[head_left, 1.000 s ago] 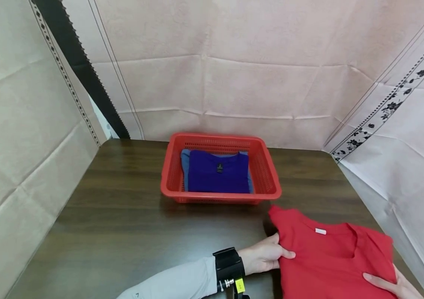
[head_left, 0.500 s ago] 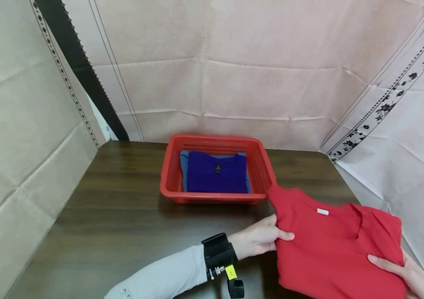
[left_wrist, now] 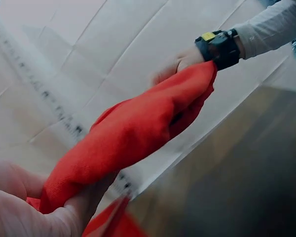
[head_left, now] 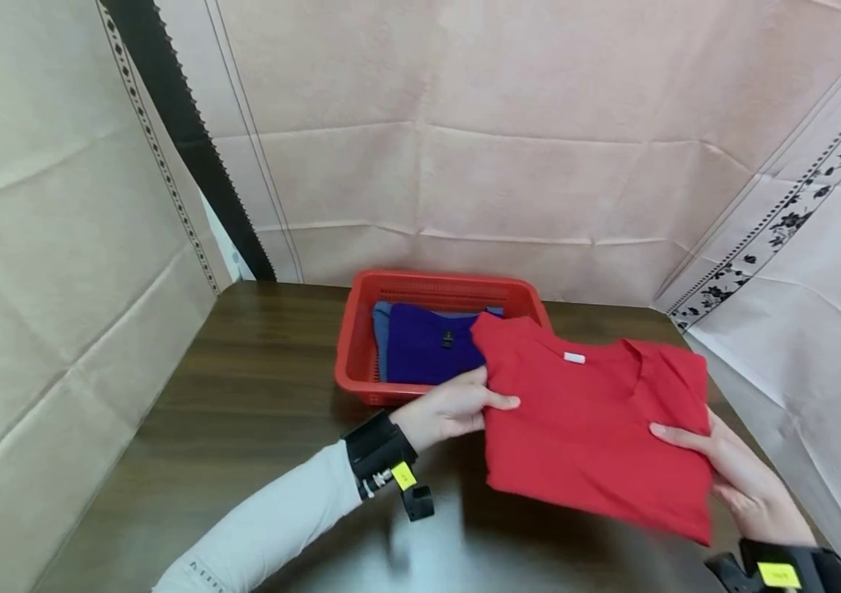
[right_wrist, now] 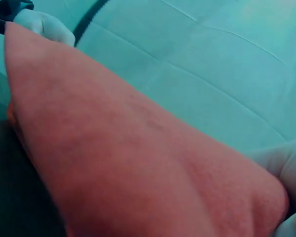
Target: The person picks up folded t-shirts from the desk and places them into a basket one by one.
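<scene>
A folded red T-shirt (head_left: pixel 591 420) with a white neck label hangs above the table, held at both sides. My left hand (head_left: pixel 453 409) pinches its left edge, thumb on top and the other fingers beneath. On the opposite edge my right hand (head_left: pixel 735 461) grips the cloth the same way. The shirt's upper left corner overlaps the right part of a red plastic basket (head_left: pixel 361 362). Inside the basket lies a folded dark blue T-shirt (head_left: pixel 423 342) on top of a lighter blue garment (head_left: pixel 381 329). In the left wrist view the red shirt (left_wrist: pixel 123 128) stretches between both hands.
The basket stands at the back of a dark wooden table (head_left: pixel 257 387). Pale cloth sheets (head_left: pixel 502 189) hang behind the table and along both sides. Each wrist wears a black camera strap (head_left: pixel 379 449).
Both hands have lifted the red T-shirt off the table and carried it up, forward and left. Its corner now covers part of the basket and the blue shirt.
</scene>
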The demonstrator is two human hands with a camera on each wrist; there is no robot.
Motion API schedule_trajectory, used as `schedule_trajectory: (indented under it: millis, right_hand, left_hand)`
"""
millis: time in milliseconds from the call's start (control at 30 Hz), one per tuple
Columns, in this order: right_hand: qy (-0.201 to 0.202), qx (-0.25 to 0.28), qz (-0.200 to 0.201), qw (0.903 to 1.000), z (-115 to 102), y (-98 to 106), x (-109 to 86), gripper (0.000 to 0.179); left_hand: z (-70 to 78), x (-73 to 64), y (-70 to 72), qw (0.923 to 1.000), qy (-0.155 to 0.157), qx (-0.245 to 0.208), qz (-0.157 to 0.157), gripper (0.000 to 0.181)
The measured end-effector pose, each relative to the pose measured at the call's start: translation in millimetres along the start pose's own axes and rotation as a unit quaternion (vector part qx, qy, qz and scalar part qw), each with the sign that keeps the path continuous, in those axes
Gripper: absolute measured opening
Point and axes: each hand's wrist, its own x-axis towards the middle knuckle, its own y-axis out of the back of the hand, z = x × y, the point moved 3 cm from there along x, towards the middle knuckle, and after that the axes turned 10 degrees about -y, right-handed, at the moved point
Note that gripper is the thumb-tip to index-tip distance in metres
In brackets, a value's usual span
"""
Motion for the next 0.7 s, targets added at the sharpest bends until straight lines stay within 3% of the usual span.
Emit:
schedule_trajectory:
  millis: [33, 133, 433, 567, 700]
  right_hand:
    - [-0.067, 0.056, 0.029, 0.9958, -6, -5, 4.7, 0.057]
    - [-0.077, 0.073, 0.040, 0.9935, -24, -20, 26.3, 0.068]
    - [-0.017, 0.116, 0.007, 0.9931, -73, -56, 95.2, 0.069]
    - [-0.014, 0.135, -0.012, 0.9907, -93, -71, 129.3, 0.068]
    - [-0.028, 0.138, -0.006, 0.9900, -104, -83, 158.3, 0.075]
  left_hand:
    - [5.5, -0.6, 6.4, 1.0000, 0.001, 0.001, 0.004, 0.056]
    - [22.5, -3.6, 26.4, 0.9997, 0.004, 0.010, 0.021, 0.056]
    - [70.3, -1.6, 87.4, 0.9942, 0.004, 0.040, 0.100, 0.065]
    - [90.1, -0.3, 113.8, 0.9892, -0.005, 0.051, 0.138, 0.073]
    - [100.2, 2.3, 137.9, 0.9835, -0.011, 0.052, 0.173, 0.070]
